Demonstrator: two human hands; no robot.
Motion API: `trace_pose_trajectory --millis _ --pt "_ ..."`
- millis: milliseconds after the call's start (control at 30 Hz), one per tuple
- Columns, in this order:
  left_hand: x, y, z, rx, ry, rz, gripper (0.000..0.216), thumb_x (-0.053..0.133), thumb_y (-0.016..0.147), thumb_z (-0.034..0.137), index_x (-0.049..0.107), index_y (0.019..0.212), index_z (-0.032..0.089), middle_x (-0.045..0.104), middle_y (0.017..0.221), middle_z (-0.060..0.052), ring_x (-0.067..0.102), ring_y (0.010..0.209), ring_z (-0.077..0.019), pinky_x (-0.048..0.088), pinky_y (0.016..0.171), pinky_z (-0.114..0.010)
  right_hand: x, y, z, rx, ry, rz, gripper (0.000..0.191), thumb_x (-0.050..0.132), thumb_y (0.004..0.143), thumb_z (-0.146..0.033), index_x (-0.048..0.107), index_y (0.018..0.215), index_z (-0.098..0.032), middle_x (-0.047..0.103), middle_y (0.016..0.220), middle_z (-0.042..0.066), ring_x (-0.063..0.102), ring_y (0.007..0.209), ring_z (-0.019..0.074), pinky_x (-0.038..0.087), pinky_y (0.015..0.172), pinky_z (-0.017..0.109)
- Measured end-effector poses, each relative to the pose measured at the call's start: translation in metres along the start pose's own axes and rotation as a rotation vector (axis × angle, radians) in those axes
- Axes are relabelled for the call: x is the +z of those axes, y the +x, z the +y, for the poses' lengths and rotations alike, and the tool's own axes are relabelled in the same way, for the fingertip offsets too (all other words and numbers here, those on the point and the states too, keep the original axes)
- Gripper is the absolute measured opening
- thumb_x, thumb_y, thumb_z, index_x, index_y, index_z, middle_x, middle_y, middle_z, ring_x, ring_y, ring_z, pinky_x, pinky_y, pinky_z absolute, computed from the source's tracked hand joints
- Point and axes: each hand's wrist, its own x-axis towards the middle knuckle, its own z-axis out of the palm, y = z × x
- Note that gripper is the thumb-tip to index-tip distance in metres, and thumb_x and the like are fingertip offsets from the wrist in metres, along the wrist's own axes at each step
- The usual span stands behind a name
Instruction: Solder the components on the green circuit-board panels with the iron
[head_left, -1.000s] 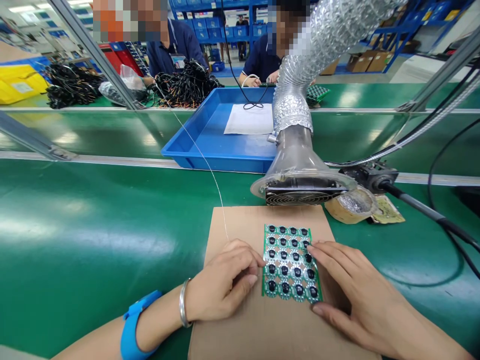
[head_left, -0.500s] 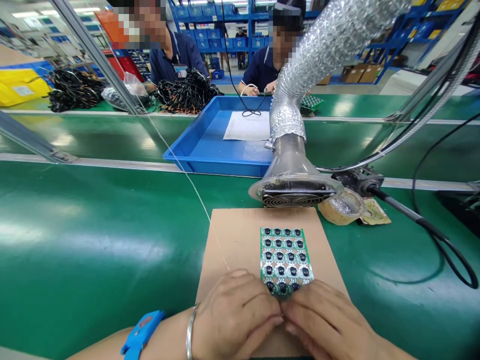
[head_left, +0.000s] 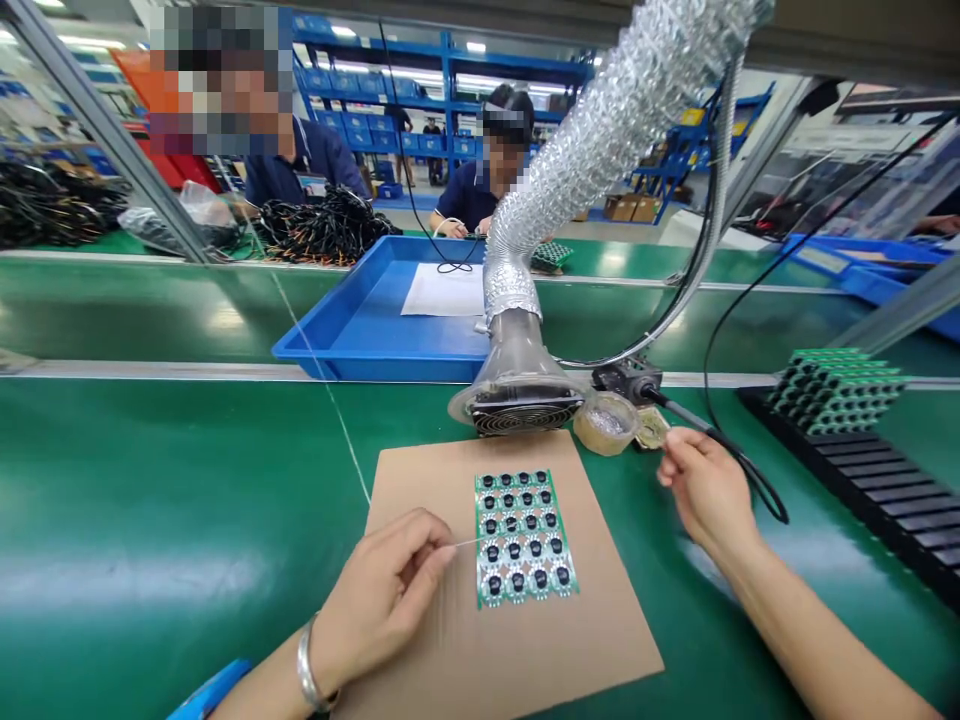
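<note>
My left hand (head_left: 397, 575) pinches a thin solder wire (head_left: 466, 542) between thumb and fingers. The wire's tip extends right to the edge of the circuit board panel (head_left: 523, 535), which carries rows of round black parts and lies flat on a cardboard sheet (head_left: 600, 620). On the right, my right hand (head_left: 705, 485) is raised with fingers curled together, close beside the soldering iron's handle (head_left: 679, 408), which sits in its black stand (head_left: 628, 378). Whether the fingertips touch or hold anything is unclear.
A fume extractor hood (head_left: 521, 385) stands behind the cardboard. Beside it are a round tub (head_left: 606, 424) and a small yellowish pad (head_left: 651, 428). At right, a black rack (head_left: 885, 500) holds several board panels (head_left: 840, 390). A blue tray (head_left: 360, 310) lies beyond; two people sit opposite.
My hands have moved apart from the board's near edge. The left went left with the wire tip toward the board; the right went right and up to the iron. The view has shifted right.
</note>
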Motion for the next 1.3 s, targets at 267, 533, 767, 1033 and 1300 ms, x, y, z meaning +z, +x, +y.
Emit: trace_pose_trajectory --millis 267,533,767,1033,1300 --pt "0.010 0.003 -0.012 -0.060 -0.007 -0.123 0.016 0.042 0.087 0.028 0.051 0.078 0.019 0.052 0.064 0.003 0.047 0.054 -0.0089 0.037 0.051 -0.020 0.004 0.042 0.013 -0.061 -0.024 0.127 0.036 0.073 0.061 -0.031 0.066 0.095 -0.017 0.058 0.053 -0.003 0.046 0.037 0.0090 0.037 0.030 0.021" --pt "0.008 0.004 -0.013 -0.073 0.025 -0.124 0.018 0.043 0.087 0.031 0.058 0.088 0.021 0.052 0.063 0.003 0.047 0.053 -0.0086 0.037 0.052 -0.021 -0.043 0.033 -0.024 -0.185 0.172 0.206 0.008 0.060 0.063 -0.024 0.058 0.067 -0.018 0.043 0.040 -0.008 0.034 0.031 0.0037 0.025 0.029 0.014" --pt "0.004 0.004 -0.017 -0.063 0.070 0.007 0.015 0.047 0.085 0.030 0.060 0.085 0.022 0.046 0.057 0.006 0.044 0.048 -0.0068 0.035 0.050 -0.019 -0.046 0.035 -0.018 0.077 0.179 0.006 0.012 0.060 0.057 -0.023 0.066 0.062 -0.013 0.041 0.034 -0.004 0.028 0.028 0.0039 0.016 0.026 0.016" --pt "-0.003 0.007 -0.017 -0.074 0.078 0.107 0.014 0.049 0.083 0.025 0.060 0.078 0.019 0.041 0.054 0.006 0.042 0.047 -0.0062 0.034 0.049 -0.019 -0.048 0.019 -0.035 0.068 0.239 -0.087 0.012 0.066 0.057 -0.016 0.070 0.068 -0.016 0.037 0.036 -0.004 0.029 0.035 0.0047 0.018 0.031 0.018" --pt "-0.005 0.004 -0.015 -0.069 0.097 0.165 0.010 0.050 0.077 0.018 0.056 0.069 0.017 0.040 0.053 0.006 0.038 0.045 -0.0057 0.030 0.046 -0.019 0.043 -0.037 0.004 0.194 0.085 -0.609 0.018 0.066 0.072 -0.026 0.066 0.087 -0.017 0.053 0.054 -0.001 0.042 0.041 0.0079 0.028 0.037 0.021"
